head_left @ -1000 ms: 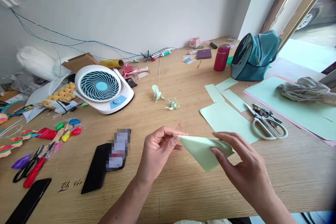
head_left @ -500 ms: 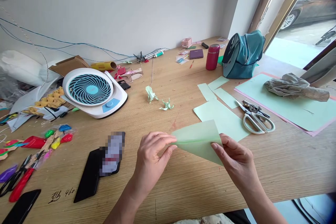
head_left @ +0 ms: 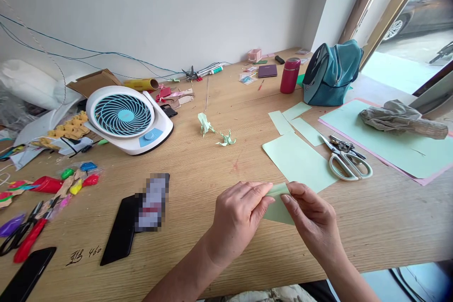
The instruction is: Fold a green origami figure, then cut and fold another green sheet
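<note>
Between my two hands is a folded sheet of light green paper [head_left: 279, 214], partly covered by my fingers. My left hand [head_left: 244, 212] pinches its left part between thumb and fingers. The right edge is pinched by my right hand [head_left: 313, 214], close to the left fingertips. Just beyond them a flat green sheet [head_left: 300, 160] lies on the table [head_left: 198, 236]. Two small folded green paper figures, one upright [head_left: 204, 124] and one lower and spread out [head_left: 225, 138], stand farther back.
White-handled scissors [head_left: 345, 163] and keys lie right of the flat sheet. Green paper strips [head_left: 306, 131], a red flask [head_left: 289, 75] and a teal bag [head_left: 332, 75] are behind. At left are a white fan [head_left: 123, 115], phones [head_left: 120, 229], and red-handled scissors [head_left: 30, 243].
My left hand has slid right along the paper, toward my right hand. Less of the paper shows now, and its upper part looks folded down or curled over.
</note>
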Demonstrator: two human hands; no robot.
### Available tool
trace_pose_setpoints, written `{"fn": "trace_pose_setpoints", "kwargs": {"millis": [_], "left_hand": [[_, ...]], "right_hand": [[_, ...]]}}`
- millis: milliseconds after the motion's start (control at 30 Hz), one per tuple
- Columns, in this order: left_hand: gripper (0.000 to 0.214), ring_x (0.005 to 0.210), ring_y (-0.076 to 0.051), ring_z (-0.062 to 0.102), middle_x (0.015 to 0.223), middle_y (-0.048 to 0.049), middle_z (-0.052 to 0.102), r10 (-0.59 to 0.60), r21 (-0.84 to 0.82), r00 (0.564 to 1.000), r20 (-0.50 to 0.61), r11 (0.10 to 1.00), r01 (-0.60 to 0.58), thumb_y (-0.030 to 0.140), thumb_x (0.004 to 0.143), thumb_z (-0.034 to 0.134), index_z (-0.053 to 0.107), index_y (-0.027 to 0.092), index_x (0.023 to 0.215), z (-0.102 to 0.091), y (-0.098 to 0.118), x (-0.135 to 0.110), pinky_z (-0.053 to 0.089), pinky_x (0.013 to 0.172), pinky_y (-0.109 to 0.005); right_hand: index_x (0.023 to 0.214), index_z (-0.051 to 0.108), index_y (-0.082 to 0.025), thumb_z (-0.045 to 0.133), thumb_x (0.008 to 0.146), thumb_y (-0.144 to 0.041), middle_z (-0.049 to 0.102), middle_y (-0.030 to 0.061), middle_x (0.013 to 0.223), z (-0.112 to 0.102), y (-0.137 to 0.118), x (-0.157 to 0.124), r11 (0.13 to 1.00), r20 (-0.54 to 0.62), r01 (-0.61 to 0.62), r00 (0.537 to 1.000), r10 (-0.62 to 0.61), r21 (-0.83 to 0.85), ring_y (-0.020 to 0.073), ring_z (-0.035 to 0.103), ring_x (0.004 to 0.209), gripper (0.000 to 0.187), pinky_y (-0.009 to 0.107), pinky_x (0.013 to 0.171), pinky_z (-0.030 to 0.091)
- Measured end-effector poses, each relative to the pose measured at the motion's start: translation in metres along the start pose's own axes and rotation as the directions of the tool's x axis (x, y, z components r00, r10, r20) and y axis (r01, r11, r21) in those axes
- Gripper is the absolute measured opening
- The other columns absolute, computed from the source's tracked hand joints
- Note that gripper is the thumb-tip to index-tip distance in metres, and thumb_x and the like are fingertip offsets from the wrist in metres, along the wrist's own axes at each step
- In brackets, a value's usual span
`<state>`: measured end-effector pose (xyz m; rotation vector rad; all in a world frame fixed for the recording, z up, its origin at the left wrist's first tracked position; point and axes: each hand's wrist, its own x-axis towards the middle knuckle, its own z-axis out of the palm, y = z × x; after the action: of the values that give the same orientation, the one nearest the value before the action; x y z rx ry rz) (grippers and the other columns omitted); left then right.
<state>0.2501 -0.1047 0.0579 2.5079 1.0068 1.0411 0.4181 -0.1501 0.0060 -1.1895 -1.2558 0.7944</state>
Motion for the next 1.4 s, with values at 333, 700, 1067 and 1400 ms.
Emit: {"fn": "trace_pose_setpoints", "kwargs": {"millis": [333,700,1067,1400], "left_hand": [[0.018,0.08,-0.017,0.07,0.092,-0.0035,0.077,-0.055,0.0,0.998,-0.022,0.999,0.055,0.019,0.093,0.06,0.069,0.02,0.108,0.0,0.0,0.001,0.053,0.072,-0.029],[0.017,0.078,-0.016,0.069,0.09,-0.0027,0.076,-0.04,0.046,0.999,-0.03,0.998,0.042,0.017,0.092,0.06,0.069,0.019,0.107,0.0,0.004,0.003,0.052,0.072,-0.028],[0.017,0.076,-0.016,0.068,0.087,-0.003,0.076,-0.029,0.084,0.999,-0.014,0.996,0.03,0.016,0.093,0.058,0.069,0.019,0.106,-0.003,0.007,0.004,0.05,0.07,-0.027],[0.016,0.072,-0.015,0.066,0.082,-0.0017,0.074,-0.035,0.1,0.999,0.034,0.995,0.032,0.016,0.093,0.058,0.069,0.019,0.104,-0.006,0.008,0.006,0.047,0.066,-0.026]], "right_hand": [[0.093,0.063,-0.024,0.065,0.089,-0.031,0.059,0.0033,0.084,0.004,0.0,0.009,0.999,-0.106,0.034,0.994,-0.037,-0.033,0.0183,0.056,0.079,0.008,0.031,0.068,0.048],[0.093,0.062,-0.023,0.065,0.09,-0.033,0.061,0.0044,0.09,0.004,-0.003,0.012,0.999,-0.106,-0.029,0.994,0.031,0.019,0.0187,0.057,0.084,0.011,0.03,0.07,0.049],[0.1,0.069,-0.026,0.064,0.091,-0.028,0.062,0.0038,0.088,0.001,-0.005,0.017,0.996,-0.057,0.09,0.994,-0.089,0.011,0.019,0.057,0.084,0.011,0.034,0.074,0.048],[0.095,0.07,-0.027,0.064,0.091,-0.027,0.058,0.0049,0.09,-0.001,-0.006,0.022,0.993,-0.037,0.12,0.992,-0.12,0.016,0.021,0.055,0.089,0.007,0.035,0.075,0.048]]}}
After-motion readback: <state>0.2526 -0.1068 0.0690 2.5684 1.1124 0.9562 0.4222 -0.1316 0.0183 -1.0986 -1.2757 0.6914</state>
